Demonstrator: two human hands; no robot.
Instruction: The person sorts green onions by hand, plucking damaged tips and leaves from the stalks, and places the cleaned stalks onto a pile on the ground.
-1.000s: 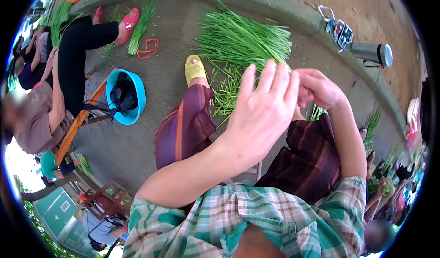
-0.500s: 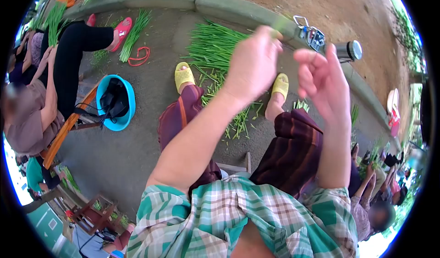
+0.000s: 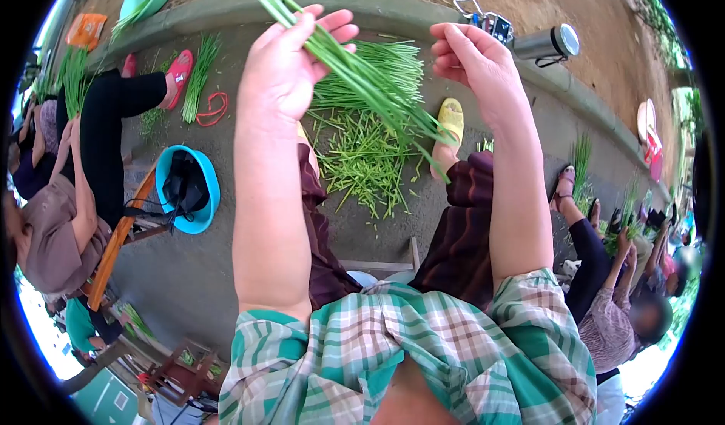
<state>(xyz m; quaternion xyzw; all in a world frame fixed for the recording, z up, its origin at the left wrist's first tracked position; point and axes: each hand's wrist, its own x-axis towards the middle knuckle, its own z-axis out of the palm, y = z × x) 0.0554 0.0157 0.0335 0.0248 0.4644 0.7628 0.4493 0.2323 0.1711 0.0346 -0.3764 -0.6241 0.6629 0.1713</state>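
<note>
My left hand (image 3: 283, 66) is closed around a small bunch of long green stalks (image 3: 362, 89), which slant from upper left to lower right. Its thumb presses on them while the fingertips stick out beyond. Off to the right, my right hand (image 3: 476, 59) is raised with thumb and fingers drawn together; whether anything is pinched there I cannot make out. Below the hands, a pile of long green stalks (image 3: 389, 66) lies on the ground. Short cut pieces (image 3: 362, 161) are scattered between my feet, which wear yellow slippers (image 3: 451, 119).
A blue basin (image 3: 214, 191) holding a black bag stands at left, beside a seated person (image 3: 60, 221) with stalks in hand. A metal flask (image 3: 547, 44) rests near the kerb (image 3: 362, 2). More people (image 3: 619, 334) sit at right. A red cord (image 3: 214, 109) lies on the ground.
My left hand has moved left and turned, bringing the bunch of stalks into clear view. The right hand has moved up and left, and its spread fingers have drawn together.
</note>
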